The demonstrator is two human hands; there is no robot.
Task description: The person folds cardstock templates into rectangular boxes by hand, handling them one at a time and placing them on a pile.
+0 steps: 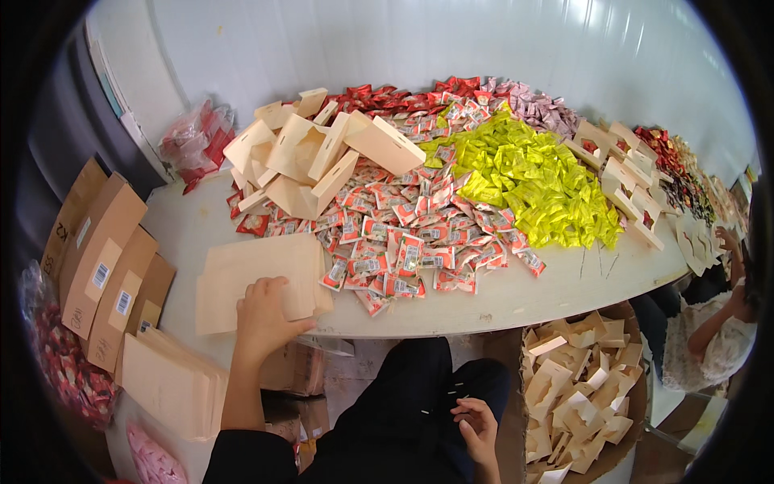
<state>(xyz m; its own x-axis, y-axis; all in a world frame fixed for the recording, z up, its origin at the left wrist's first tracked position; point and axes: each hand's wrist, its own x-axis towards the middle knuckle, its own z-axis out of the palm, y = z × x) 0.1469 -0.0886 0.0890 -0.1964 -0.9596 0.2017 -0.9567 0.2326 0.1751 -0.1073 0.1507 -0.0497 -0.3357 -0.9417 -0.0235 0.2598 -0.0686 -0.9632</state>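
Observation:
My left hand [266, 311] rests on a stack of flat, cream-coloured card blanks [260, 263] at the table's front edge. Its thumb is spread away from the fingers, and no blank is visibly lifted. Over my lap is my right hand [478, 426], fingers loosely bent and apart, with nothing visible in it. Just beyond the blanks lies a heap of small red-and-white wrapped packets [393, 242]. Yellow-green packets [532, 175] are heaped to their right. Several folded card boxes [314, 151] with cut-out openings are piled on the packets at the back left.
A large carton [525, 387] full of folded boxes [580, 393] stands below the table to my right. Brown cartons [103, 272] and more flat blanks [172, 387] are at left. Another person [704, 339] sits at far right. A wall [423, 42] bounds the back.

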